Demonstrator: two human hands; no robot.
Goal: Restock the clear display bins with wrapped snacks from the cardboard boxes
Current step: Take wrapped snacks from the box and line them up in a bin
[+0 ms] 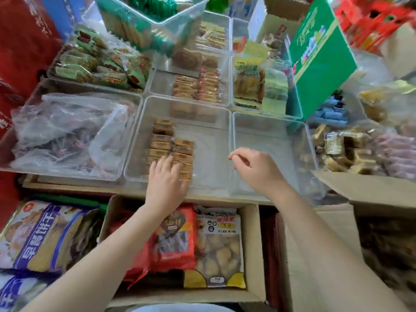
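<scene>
A clear display bin [209,158] in the front middle holds two short rows of brown wrapped snacks [162,140] along its left side. My left hand [165,181] lies flat on the near end of those rows, fingers straight and touching the wrappers. My right hand [254,167] hovers over the wall between that bin and the clear bin [267,140] to its right, fingers loosely curled, holding nothing. Below my arms an open cardboard box [253,248] holds a red snack bag [175,235] and a white bag of pastries [219,242].
More clear bins with wrapped snacks fill the back rows. A crumpled plastic bag [67,129] fills the front left bin. A green box [319,55] stands tilted at back right. Blue-striped biscuit bags [42,235] lie at lower left; another cardboard box [369,190] sits right.
</scene>
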